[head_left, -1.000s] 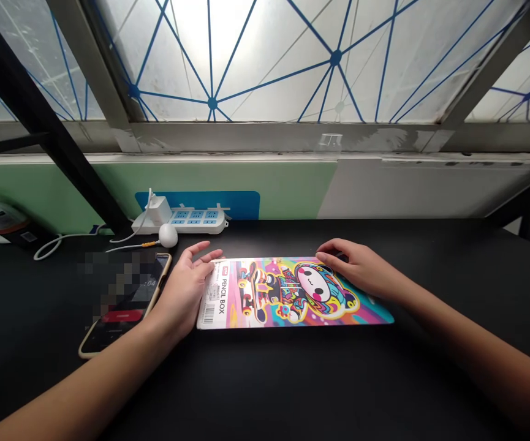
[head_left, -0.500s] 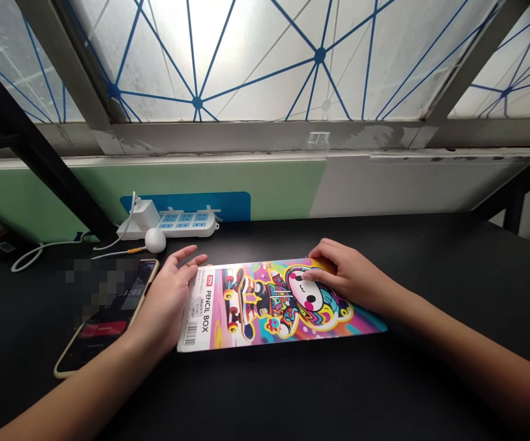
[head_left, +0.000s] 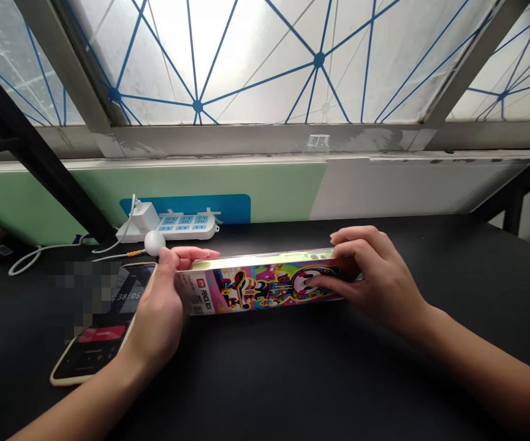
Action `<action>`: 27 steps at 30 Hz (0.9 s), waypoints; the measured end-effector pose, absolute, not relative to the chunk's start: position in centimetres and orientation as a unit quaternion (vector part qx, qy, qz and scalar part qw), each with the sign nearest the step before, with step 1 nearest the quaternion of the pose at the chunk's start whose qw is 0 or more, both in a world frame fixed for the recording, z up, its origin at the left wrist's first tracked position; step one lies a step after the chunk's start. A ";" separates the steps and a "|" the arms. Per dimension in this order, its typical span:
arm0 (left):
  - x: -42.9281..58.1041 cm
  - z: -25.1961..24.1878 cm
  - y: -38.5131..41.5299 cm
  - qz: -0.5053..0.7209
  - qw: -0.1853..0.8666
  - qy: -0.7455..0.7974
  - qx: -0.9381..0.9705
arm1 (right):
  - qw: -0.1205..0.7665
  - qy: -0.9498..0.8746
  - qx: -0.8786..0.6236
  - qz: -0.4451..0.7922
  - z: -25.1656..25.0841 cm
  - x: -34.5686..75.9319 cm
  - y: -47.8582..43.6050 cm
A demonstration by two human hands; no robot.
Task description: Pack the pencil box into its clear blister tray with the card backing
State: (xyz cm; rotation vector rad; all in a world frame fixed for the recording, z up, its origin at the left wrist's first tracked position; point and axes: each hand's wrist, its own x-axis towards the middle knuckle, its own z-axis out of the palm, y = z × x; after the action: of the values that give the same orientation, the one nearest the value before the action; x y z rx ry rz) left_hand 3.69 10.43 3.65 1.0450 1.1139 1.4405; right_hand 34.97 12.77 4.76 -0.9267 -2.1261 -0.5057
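A flat pencil box [head_left: 255,285] with a bright cartoon print is raised off the black table [head_left: 292,380], its far edge lifted so the printed face tilts toward me. My left hand [head_left: 163,306] grips its left end, thumb on top. My right hand [head_left: 375,278] holds the right end, fingers curled over the far edge and thumb on the printed face.
A phone [head_left: 99,324] with a lit screen lies left of my left hand. A white power strip [head_left: 177,225] with a plugged charger, a white round object [head_left: 154,243] and cables sit at the back by the wall. Black frame bars stand at both sides.
The pencil box lay flat on the table with my hands resting on its ends. Now both hands grip it and it is lifted and tilted up.
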 end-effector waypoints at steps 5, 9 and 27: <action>3.5 4.2 10.3 0.649 0.445 0.391 0.476 | 0.329 -0.853 -0.358 -0.190 5.4 33.8 10.3; 3.2 4.3 9.9 0.634 0.379 0.404 0.540 | 0.258 -0.868 -0.396 -0.153 5.6 33.1 8.5; 2.2 2.7 11.2 0.147 0.070 0.443 0.882 | 0.142 -0.948 -0.277 -0.062 3.9 32.1 9.7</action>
State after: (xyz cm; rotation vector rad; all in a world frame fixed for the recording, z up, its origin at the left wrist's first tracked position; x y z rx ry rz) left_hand 2.22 11.24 2.66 2.6528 1.3324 0.4426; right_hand 32.07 9.72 3.95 -0.7993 -2.7363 -0.1780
